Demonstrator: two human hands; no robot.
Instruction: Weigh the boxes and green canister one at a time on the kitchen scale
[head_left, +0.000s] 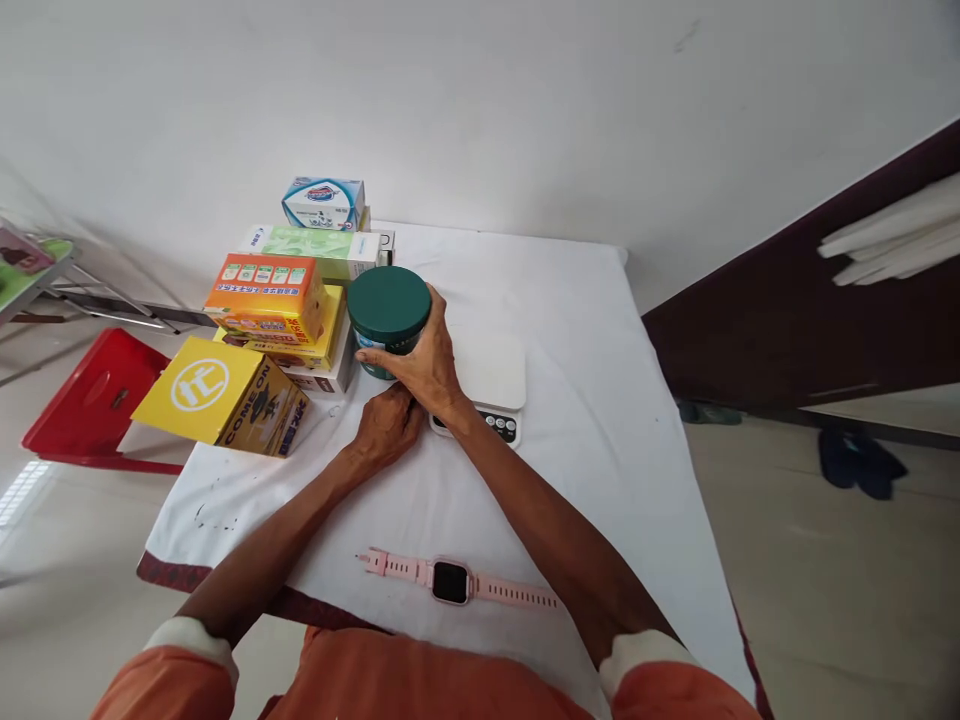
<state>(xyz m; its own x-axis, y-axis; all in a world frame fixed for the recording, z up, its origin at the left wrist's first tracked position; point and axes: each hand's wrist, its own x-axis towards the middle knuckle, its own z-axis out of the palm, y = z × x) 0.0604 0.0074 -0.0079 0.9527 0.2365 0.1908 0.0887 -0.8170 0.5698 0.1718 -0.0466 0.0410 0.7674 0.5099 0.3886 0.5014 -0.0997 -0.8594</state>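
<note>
My right hand [431, 362] grips a round tub with a dark green lid [388, 303], thumb across its near side and fingers round its right side. The tub is upright, just right of the stacked boxes; whether its base touches the table is unclear. Close below, my left hand [386, 425] is curled closed near the tabletop, its fingertips hidden behind my right wrist. Anything inside it is out of sight. Beneath and right of my right wrist lies a white digital kitchen scale [491, 370], with round buttons on a dark panel, partly covered by my right arm.
Left of the tub stand an orange box [266, 290], a green-and-white box [319, 248], a blue-and-white box [325, 203] and a yellow box [199, 390]. A pink smartwatch [450, 581] lies near the front edge of the white-clothed table [600, 480]. A red chair [101, 395] stands at left.
</note>
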